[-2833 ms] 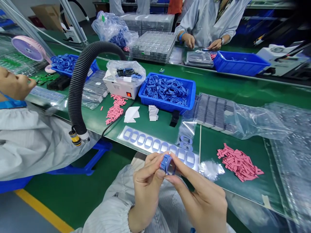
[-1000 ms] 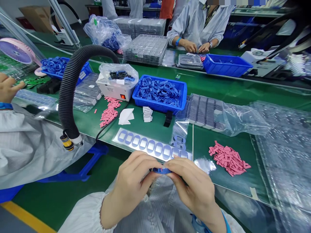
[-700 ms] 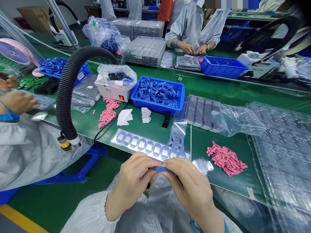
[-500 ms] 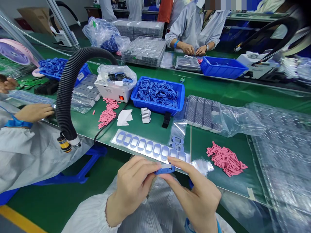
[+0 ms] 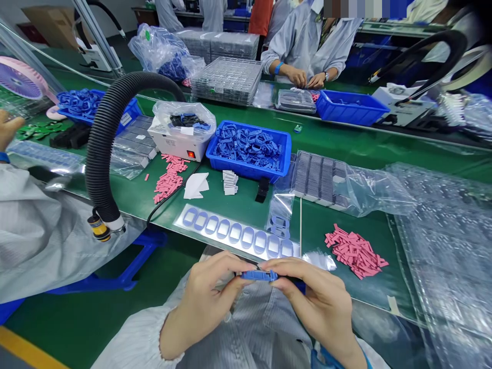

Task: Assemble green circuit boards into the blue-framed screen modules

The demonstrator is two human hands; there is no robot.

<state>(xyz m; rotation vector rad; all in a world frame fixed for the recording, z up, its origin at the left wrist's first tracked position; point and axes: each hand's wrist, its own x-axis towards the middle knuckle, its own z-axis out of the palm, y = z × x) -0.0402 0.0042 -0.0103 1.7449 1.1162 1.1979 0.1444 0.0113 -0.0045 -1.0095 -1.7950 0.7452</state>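
Head view: a green workbench (image 5: 242,207) runs across the scene, its right end covered by clear plastic sheeting (image 5: 449,246). A black ribbed hose (image 5: 102,148) arches over the left part, beside a white machine (image 5: 172,142) whose switch (image 5: 191,154) glows red. Right of that machine stands a blue bin (image 5: 238,168) heaped with blue plastic frames (image 5: 248,146), and next along are rows of thin grey pieces (image 5: 321,177), partly inside a clear bag. Nearer, a strip of oval stickers (image 5: 241,239) lies along the front edge. Just this side of it, the left hand (image 5: 209,287) and right hand (image 5: 321,289) face each other, thumbs below and fingertips above, both pinching one blue plastic part (image 5: 258,275) by its opposite ends (its narrow side is turned to the camera, so its broad face cannot be made out). A pile of pink strips (image 5: 355,250) rests to the right of the hands, and a small stack of white labels (image 5: 230,183) sits before the bin.
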